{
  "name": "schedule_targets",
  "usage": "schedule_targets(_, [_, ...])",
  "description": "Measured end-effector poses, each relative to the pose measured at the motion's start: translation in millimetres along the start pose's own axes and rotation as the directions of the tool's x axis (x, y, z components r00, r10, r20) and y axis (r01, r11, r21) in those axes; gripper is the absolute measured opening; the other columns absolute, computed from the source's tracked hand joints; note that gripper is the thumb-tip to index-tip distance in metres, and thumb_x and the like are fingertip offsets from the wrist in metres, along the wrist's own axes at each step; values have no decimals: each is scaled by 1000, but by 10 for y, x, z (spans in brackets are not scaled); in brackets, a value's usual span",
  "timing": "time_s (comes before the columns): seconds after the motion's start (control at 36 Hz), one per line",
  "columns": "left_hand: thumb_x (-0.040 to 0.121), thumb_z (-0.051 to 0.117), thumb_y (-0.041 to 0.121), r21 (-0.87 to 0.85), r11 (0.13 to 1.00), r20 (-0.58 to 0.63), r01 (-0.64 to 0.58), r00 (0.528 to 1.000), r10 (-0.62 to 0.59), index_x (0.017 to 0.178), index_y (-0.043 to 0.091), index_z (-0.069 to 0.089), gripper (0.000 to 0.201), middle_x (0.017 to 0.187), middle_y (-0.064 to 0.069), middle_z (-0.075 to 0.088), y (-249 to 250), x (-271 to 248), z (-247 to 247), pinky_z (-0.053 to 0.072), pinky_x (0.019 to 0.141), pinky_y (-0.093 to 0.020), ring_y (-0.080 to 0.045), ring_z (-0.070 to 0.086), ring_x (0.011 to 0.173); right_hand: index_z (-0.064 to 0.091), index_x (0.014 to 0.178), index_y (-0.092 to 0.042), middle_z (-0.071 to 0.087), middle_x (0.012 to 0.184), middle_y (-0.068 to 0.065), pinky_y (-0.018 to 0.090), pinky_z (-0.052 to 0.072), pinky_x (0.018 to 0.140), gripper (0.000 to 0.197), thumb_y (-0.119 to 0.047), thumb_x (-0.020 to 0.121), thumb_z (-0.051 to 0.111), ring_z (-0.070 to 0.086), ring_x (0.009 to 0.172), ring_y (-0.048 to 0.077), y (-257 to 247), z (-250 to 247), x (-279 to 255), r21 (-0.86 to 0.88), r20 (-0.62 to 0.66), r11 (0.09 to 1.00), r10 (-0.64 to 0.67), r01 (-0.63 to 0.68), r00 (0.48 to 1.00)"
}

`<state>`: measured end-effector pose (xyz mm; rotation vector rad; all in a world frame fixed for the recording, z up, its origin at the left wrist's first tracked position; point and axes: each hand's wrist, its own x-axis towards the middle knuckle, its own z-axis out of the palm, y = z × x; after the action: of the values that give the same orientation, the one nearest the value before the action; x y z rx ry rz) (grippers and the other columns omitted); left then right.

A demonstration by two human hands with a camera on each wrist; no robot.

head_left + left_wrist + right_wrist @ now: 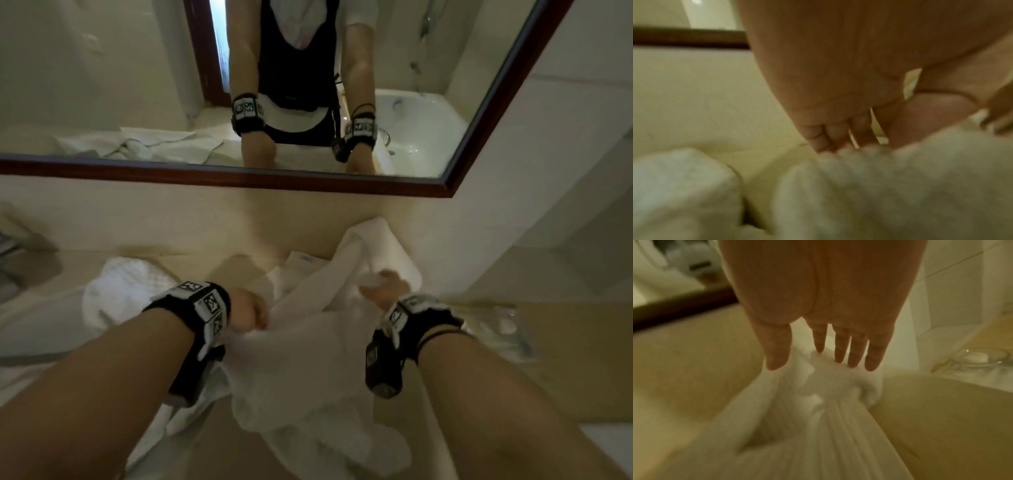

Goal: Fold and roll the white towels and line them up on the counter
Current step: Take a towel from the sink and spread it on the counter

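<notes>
A white towel lies bunched and stretched between my two hands on the beige counter. My left hand grips its near-left part, and in the left wrist view the fingers curl into the cloth with the thumb pressed on them. My right hand holds the far end. The right wrist view shows the fabric gathered in pleats between thumb and fingertips. More white cloth rises against the back wall behind that hand.
A second crumpled white towel lies left of my left hand. A clear glass dish stands on the counter at the right. The dark-framed mirror runs along the wall above.
</notes>
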<state>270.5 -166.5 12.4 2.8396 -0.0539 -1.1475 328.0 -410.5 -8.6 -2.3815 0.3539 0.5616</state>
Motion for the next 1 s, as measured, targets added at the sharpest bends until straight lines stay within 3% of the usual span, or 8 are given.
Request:
schedule_targets(0.06, [95, 46, 11, -114, 992, -35, -58, 998, 54, 130, 17, 53, 36, 137, 0, 50, 135, 115, -29, 41, 73, -7, -17, 52, 116, 25, 146, -12, 30, 149, 14, 35, 30, 109, 84, -37, 81, 71, 33, 136, 30, 191, 192, -43, -36, 86, 999, 31, -28, 996])
schedule_targets(0.17, [101, 36, 19, -113, 988, 35, -109, 993, 113, 146, 17, 31, 45, 154, -4, 25, 438, 301, 64, 28, 110, -28, -23, 31, 139, 18, 147, -16, 18, 153, 7, 34, 26, 114, 92, -45, 78, 71, 23, 141, 25, 406, 418, -63, -132, 94, 988, 92, -79, 991])
schedule_targets(0.31, [101, 34, 35, -98, 994, 112, -49, 992, 59, 147, 23, 30, 48, 154, -8, 21, 569, 406, 192, 23, 114, -31, -27, 27, 139, 17, 148, -27, 3, 156, 13, 36, 31, 111, 82, -23, 83, 67, 21, 140, 33, 502, 460, -117, -244, 238, 963, 173, -114, 956])
schedule_targets(0.58, [47, 50, 79, -69, 994, 289, 79, 956, -56, 147, 25, 19, 118, 151, -3, 26, 456, 371, 202, 31, 112, -36, -26, 36, 134, 62, 107, -30, 56, 130, 1, 48, 47, 95, 54, -43, 56, 70, 57, 112, 30, 992, -92, -152, -737, 201, 659, 426, -150, 882])
schedule_targets(0.67, [91, 47, 49, 82, 995, 266, 55, 961, -75, 144, 18, 32, 63, 148, -4, 35, 468, 387, 266, 34, 104, -30, -22, 40, 132, 52, 124, -37, 41, 144, -4, 49, 42, 100, 82, -53, 46, 70, 47, 124, 30, 1406, -3, 378, -648, 218, 752, 333, -119, 918])
schedule_targets(0.81, [97, 46, 21, -35, 999, -4, -26, 1000, 26, 124, 10, 57, 32, 128, -6, 58, 499, 467, 101, 45, 83, -23, -18, 60, 96, 37, 139, -29, 34, 142, 10, 44, 40, 104, 57, -42, 86, 54, 44, 125, 34, 749, -65, -68, -403, 55, 902, 192, -154, 980])
schedule_targets(0.89, [99, 41, 21, -182, 974, -194, -133, 976, 97, 133, 13, 46, 36, 141, -9, 43, 482, 653, -56, 34, 102, -27, -25, 43, 126, 33, 143, -32, 26, 150, 7, 39, 32, 111, 61, -45, 88, 55, 34, 134, 31, 653, 61, -20, -397, 84, 915, 112, -70, 990])
schedule_targets(1.0, [95, 50, 38, 13, 997, -2, -74, 997, 74, 151, 22, -2, 78, 158, -9, -7, 402, 947, 138, 14, 118, -36, -27, 3, 146, 21, 147, -39, -9, 158, 2, 40, 8, 119, 72, -52, 86, 57, -4, 146, 27, 570, 246, 44, -472, 199, 881, 83, 21, 977])
